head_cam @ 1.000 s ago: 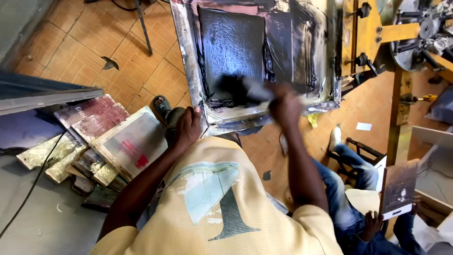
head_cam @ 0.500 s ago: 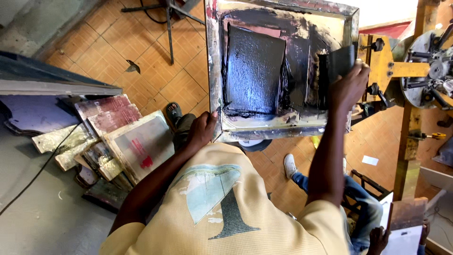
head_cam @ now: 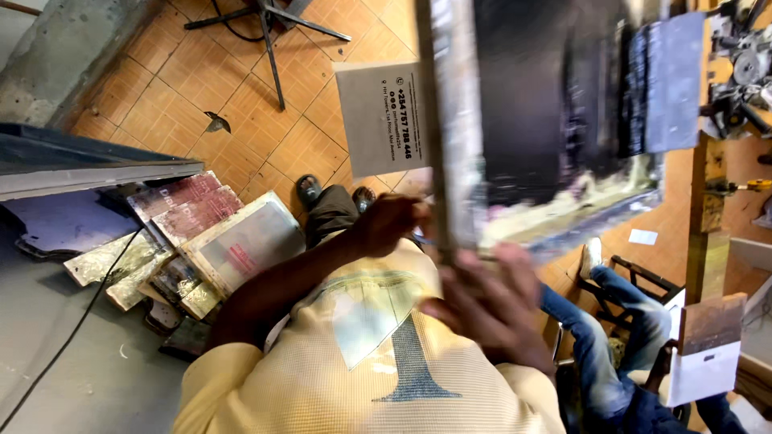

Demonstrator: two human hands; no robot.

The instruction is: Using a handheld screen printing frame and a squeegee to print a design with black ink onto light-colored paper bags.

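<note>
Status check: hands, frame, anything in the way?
Left hand and right hand both on the ink-blackened printing frame, tilted up. Grey card showing beneath it. A seated person's legs close by.

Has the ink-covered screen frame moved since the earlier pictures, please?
Yes. The ink-covered screen frame has tilted up off the grey card, its near edge raised, held by the left hand and right hand.

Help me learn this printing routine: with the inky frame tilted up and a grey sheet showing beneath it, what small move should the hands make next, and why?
Probably the right hand should steady the raised screen frame while the left hand slides out the grey printed sheet. The frame is lifted with its near rail at both hands, and the sheet lies exposed underneath, so it looks ready to come away.
</note>
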